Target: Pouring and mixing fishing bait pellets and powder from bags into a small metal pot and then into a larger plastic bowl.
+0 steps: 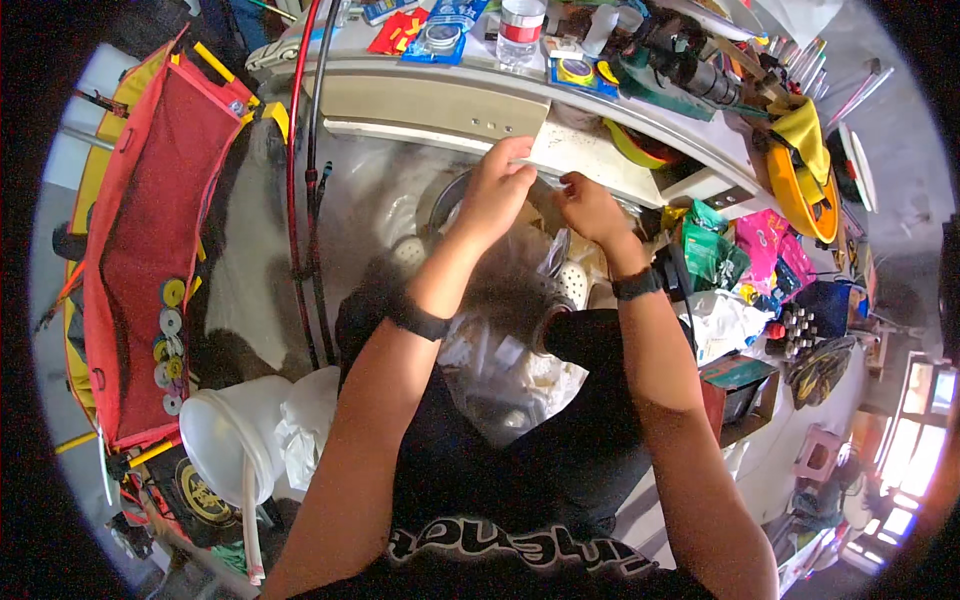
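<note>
My left hand (501, 187) is raised in front of the desk drawer (435, 105), its fingers bent and its thumb close to the forefinger. To its right, my right hand (592, 208) hangs at nearly the same height with curled fingers. A gap separates the two hands. Nothing shows clearly in either one, and something thin could be hidden at the fingertips. Below them, partly covered by the left hand, is a dark round-rimmed container (442, 199) on the floor. A clear water bottle (519, 34) and a packaged spool of line (576, 71) stand on the desktop beyond.
Red and black rods (291, 187) rise on the left beside a red fabric bag (150, 225) with several small discs. A white bucket (232, 442) stands lower left. On the right are colored packets (712, 247), a yellow-orange container (806, 187) and an open box (739, 394).
</note>
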The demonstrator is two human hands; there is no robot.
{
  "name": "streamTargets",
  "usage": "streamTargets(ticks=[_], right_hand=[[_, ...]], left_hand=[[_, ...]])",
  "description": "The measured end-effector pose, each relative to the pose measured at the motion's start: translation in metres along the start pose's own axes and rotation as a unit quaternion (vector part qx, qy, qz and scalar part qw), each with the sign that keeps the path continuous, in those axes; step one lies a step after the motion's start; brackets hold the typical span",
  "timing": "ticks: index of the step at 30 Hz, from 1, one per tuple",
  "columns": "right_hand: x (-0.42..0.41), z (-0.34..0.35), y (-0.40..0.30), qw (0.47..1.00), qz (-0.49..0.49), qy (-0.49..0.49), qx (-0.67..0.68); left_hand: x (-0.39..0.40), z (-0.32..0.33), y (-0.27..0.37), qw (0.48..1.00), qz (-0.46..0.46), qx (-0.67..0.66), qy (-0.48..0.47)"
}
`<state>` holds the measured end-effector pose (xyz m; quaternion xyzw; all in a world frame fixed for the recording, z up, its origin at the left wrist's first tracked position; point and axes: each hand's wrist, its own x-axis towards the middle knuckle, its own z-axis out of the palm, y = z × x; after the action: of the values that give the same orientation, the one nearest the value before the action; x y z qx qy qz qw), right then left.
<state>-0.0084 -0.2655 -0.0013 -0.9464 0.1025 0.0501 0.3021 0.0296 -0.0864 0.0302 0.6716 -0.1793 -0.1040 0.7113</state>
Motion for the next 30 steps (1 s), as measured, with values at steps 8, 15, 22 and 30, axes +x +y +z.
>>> streamTargets(ticks=[8,15,22,30], right_hand=[[-0.043,0.107,0.044,0.979,-0.105,-0.169,0.048],[-0.034,0.19,0.099,0.94,0.061,-0.284,-0.178],[-0.002,0.099,0.022,0.934,-0.14,-0.291,-0.156],[-0.052,-0.015,-0.072,0.953,0.073,-0.08,-0.284]], left_hand=[[-0.008,-0.024,0.024,0.892,0.027,0.443,-0.09],[-0.009,-0.05,0.023,0.856,-0.028,0.496,-0.146],[-0.002,-0.073,0.025,0.81,-0.096,0.561,-0.142],[-0.004,-0.071,0.024,0.825,-0.11,0.536,-0.141]])
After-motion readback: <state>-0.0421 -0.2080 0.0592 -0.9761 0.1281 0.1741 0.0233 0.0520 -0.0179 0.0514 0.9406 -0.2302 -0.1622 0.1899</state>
